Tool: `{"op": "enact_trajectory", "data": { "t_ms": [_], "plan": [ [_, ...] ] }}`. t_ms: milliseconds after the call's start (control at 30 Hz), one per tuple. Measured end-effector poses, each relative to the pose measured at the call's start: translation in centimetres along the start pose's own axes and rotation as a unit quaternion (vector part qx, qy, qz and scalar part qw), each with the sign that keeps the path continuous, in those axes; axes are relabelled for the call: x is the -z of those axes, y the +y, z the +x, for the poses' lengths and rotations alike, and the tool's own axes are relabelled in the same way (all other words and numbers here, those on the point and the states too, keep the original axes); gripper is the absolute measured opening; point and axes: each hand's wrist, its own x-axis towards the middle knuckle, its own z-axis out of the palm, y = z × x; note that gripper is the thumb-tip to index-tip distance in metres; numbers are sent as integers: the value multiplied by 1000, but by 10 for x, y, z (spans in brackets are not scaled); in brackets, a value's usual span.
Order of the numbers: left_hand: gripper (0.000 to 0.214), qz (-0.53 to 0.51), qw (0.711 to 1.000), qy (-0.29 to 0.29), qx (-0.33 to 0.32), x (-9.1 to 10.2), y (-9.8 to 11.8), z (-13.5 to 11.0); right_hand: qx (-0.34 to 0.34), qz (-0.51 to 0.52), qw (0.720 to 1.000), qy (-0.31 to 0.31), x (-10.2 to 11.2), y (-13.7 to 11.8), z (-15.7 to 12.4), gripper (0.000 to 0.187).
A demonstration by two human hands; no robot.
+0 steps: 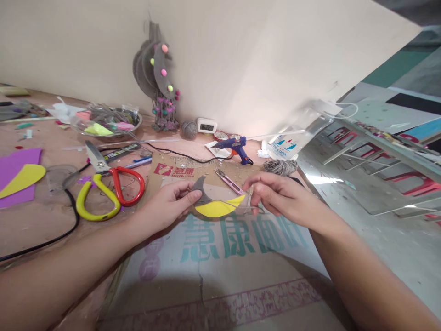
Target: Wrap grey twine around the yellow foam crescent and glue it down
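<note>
My left hand (177, 200) pinches a dark grey felt piece (201, 191) between thumb and fingers. A yellow crescent-shaped felt piece (218, 208) lies right below it, its pointed end toward the right. A thin grey strand of yarn runs from the grey felt across the yellow piece to my right hand (275, 195), whose bent fingers close on it. Just beyond the felt, pink-handled thread snips (229, 181) lie on the cardboard (248, 276). Whether the two felt pieces are joined cannot be made out.
Large scissors (119, 186) with red and yellow handles lie at left, beside purple felt (31, 158). Behind are a metal bowl of scraps (138, 123), a blue glue gun (236, 147), a small clock (206, 125) and grey yarn (279, 167). A felt ornament (155, 69) hangs on the wall.
</note>
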Motion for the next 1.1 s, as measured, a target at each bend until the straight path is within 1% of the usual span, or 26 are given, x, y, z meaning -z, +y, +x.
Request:
{"op": "enact_trajectory", "data": {
  "t_ms": [67, 100, 200, 233, 333, 400, 433, 467, 533, 600, 667, 700, 767, 833, 867, 900, 967, 1000, 1100],
  "plan": [
    [29, -9, 1000, -4, 2, 0, -1, 0, -5, -34, 998, 56, -3, 3, 3, 36],
    [29, -12, 1000, -5, 3, 0, -1, 0, -4, -55, 996, 67, -5, 3, 4, 38],
    [27, -15, 1000, -8, 2, 0, 0, 0, 6, -106, 993, 58, -13, 5, 7, 42],
    [27, -13, 1000, -9, 1, 0, 0, 0, 8, -113, 992, 53, -16, 6, 7, 41],
    [27, 3, 1000, -3, -1, 1, 1, 0, 12, -102, 994, 38, -25, 7, 9, 26],
    [27, 19, 1000, 6, -5, 1, 2, 0, 15, -95, 995, 25, -30, 8, 11, 23],
    [27, 25, 1000, 7, -9, 2, 3, -1, 23, -98, 994, 30, -32, 7, 11, 23],
    [27, 29, 999, 6, -14, 2, 4, -1, 35, -106, 993, 45, -35, 6, 11, 23],
    [29, 29, 999, 4, -20, 1, 5, -1, 79, -146, 981, 101, -39, 3, 11, 24],
    [29, 28, 999, 4, -18, 1, 6, -2, 135, -204, 957, 159, -43, 0, 9, 40],
    [27, 35, 999, 17, -10, 0, 6, -2, 173, -242, 935, 194, -46, 0, 8, 60],
    [27, 39, 999, 27, -4, 0, 5, -2, 174, -244, 931, 207, -47, 1, 8, 68],
    [29, 35, 998, 49, 8, -1, 5, -2, 136, -208, 943, 220, -48, 6, 10, 79],
    [27, 15, 998, 56, 18, -2, 4, -2, 72, -144, 966, 201, -47, 12, 13, 80],
    [26, 4, 998, 55, 21, -2, 4, -1, 46, -118, 976, 179, -47, 14, 15, 73],
    [24, -4, 998, 53, 21, -2, 4, -1, 31, -100, 983, 153, -47, 16, 16, 59],
    [25, -3, 998, 54, 18, -2, 3, 0, 28, -82, 992, 96, -48, 15, 18, 25],
    [25, 1, 998, 57, 17, -2, 3, 0, 35, -76, 994, 66, -48, 14, 18, 17],
    [26, 0, 998, 60, 20, -3, 2, 1, 57, -56, 997, -20, -47, 5, 14, 18]
  ]
}}
